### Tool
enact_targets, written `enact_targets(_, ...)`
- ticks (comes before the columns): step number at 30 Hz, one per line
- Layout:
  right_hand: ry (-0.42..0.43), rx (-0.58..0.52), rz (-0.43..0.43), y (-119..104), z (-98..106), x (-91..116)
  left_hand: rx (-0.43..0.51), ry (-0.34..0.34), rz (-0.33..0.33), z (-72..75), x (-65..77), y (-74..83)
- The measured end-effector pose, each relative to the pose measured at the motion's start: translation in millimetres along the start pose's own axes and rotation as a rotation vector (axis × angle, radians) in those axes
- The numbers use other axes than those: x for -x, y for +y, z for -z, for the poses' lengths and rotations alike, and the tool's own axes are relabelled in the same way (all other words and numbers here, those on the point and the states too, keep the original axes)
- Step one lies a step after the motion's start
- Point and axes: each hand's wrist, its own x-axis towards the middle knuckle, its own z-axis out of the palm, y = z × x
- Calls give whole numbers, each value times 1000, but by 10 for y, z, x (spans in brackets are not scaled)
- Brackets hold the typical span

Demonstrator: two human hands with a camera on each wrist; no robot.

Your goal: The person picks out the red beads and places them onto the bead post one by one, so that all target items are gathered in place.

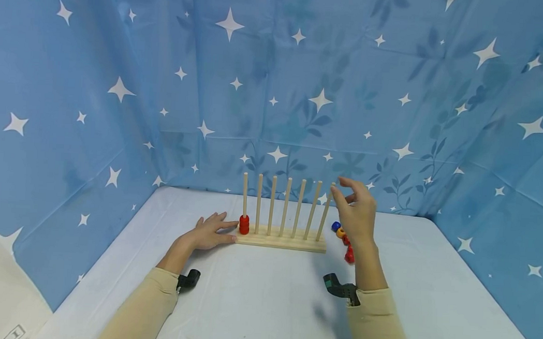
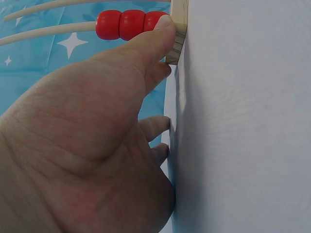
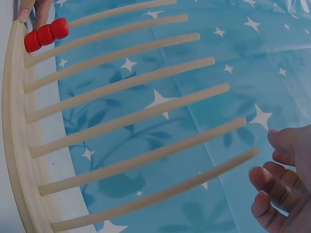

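A wooden peg rack (image 1: 278, 242) with a row of several upright pegs stands on the table. Three red beads (image 2: 120, 24) are stacked on its leftmost peg; the other pegs are bare. My left hand (image 1: 209, 233) pinches the left end of the base between thumb and index finger, its other fingers spread near the tabletop. Up by the top of the rightmost peg (image 3: 160, 196) is my right hand (image 1: 359, 216). Its fingers (image 3: 272, 179) are loosely bent, thumb and index apart, and nothing shows between them.
Right of the rack, partly behind my right wrist, lie a blue bead (image 1: 336, 226), a yellow bead (image 1: 340, 233) and some red beads (image 1: 349, 255). A white cloth covers the table (image 1: 254, 298). Blue star-printed curtains (image 1: 274, 123) hang behind and at both sides.
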Motion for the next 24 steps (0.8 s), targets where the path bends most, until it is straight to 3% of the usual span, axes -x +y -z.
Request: enact_targets(24,-21,91,-127,202,84,19,-21,-1,5,-1,-8,1)
